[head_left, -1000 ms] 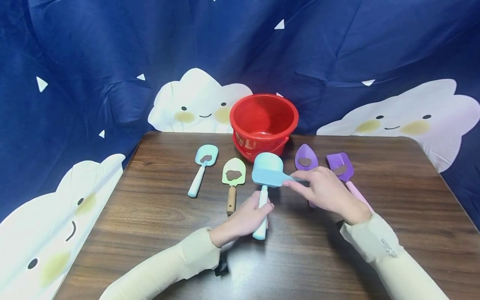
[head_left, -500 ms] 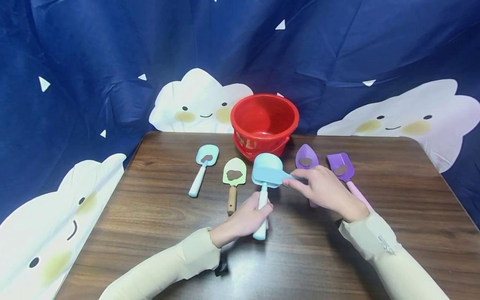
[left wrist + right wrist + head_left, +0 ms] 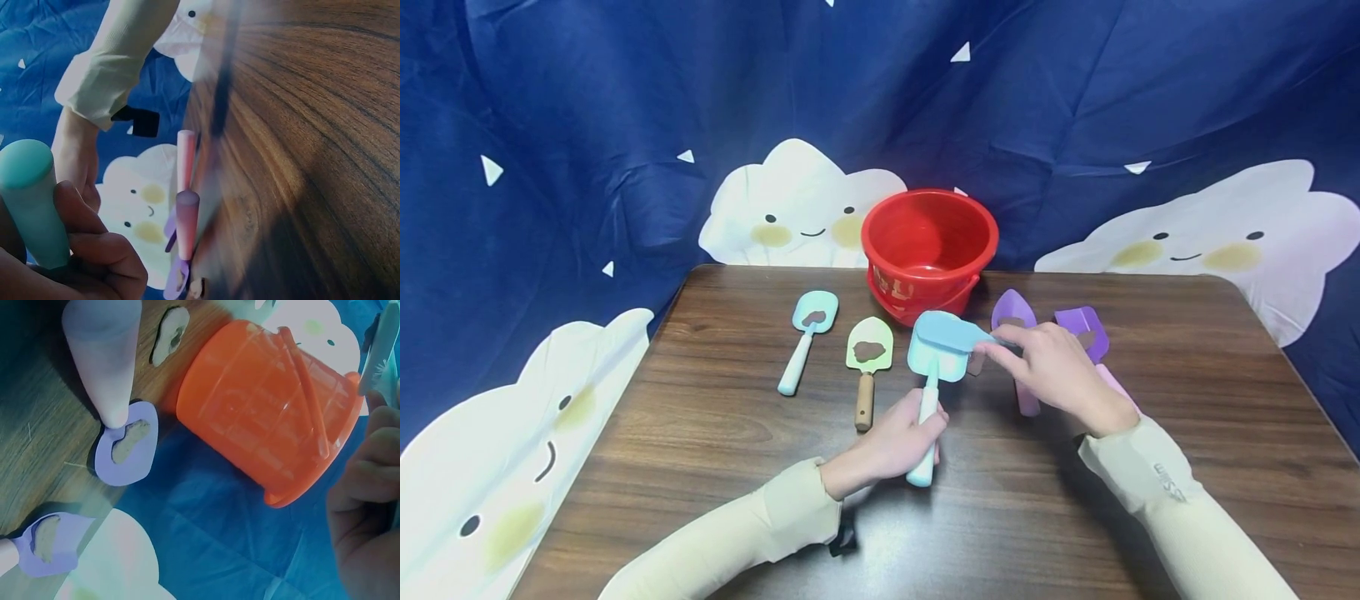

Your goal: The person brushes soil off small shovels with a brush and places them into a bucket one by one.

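My left hand (image 3: 898,437) grips the white handle of a light-blue toy shovel (image 3: 942,367), its blade held up in front of the red bucket (image 3: 895,292). The end of that handle (image 3: 28,194) fills the lower left of the left wrist view. My right hand (image 3: 1052,367) pinches a flat blue scraper-like piece (image 3: 951,333), which lies across the upper part of the blade. Most of its grip is hidden by the fingers. On the table just right of the blade, a brown patch (image 3: 976,363) shows partly. In the right wrist view the fingers (image 3: 375,475) curl at the right edge.
To the left lie a small light-blue shovel (image 3: 805,337) and a green shovel (image 3: 869,358) with a wooden handle. Two purple shovels, one pointed (image 3: 1011,310) and one square (image 3: 1088,329), lie at right. All bear brown patches. A blue cloth (image 3: 625,100) hangs behind the table.
The blue piece has moved up the shovel blade, tilting at its right end, and my right hand has risen slightly with it. A brown patch beside the blade has come into view.
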{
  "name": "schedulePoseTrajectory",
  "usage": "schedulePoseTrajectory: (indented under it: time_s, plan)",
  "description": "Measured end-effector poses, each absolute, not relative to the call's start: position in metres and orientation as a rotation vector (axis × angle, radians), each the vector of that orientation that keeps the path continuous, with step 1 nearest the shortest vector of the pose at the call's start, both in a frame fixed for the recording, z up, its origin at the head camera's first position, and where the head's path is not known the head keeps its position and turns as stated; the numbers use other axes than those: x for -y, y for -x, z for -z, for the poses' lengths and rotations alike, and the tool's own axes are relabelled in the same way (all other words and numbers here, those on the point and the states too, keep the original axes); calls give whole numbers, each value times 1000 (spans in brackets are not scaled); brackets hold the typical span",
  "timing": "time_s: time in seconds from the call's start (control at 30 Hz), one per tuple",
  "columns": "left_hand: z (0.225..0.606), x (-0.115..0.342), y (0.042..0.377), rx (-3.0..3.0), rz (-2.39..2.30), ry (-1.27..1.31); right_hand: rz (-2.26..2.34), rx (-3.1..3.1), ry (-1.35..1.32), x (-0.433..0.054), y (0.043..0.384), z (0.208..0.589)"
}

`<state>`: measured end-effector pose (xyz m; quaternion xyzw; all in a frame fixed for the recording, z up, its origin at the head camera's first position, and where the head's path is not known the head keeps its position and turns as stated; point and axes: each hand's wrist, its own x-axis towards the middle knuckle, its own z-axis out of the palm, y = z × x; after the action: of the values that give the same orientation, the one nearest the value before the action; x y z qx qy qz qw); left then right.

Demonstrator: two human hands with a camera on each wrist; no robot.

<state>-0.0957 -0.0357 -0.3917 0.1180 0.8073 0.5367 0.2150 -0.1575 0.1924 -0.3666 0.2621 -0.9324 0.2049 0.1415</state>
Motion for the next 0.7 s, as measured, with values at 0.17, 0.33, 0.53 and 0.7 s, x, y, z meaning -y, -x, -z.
schedulePoseTrajectory:
  time_s: [0.17, 0.33, 0.53, 0.7]
  plan:
    - [391, 36, 95, -2236, -1472, -335, -591, 2701, -706, -196, 159, 365]
    - [391, 36, 95, -2231, -1469, -339, -601, 2713, -674, -199, 159, 363]
    - [390, 36, 94, -2213, -1464, -340, -626, 2714, -643, -200, 158, 363]
    - [390, 36, 96, -2211, -1484, -314, -661, 2722, -708, -198, 156, 363]
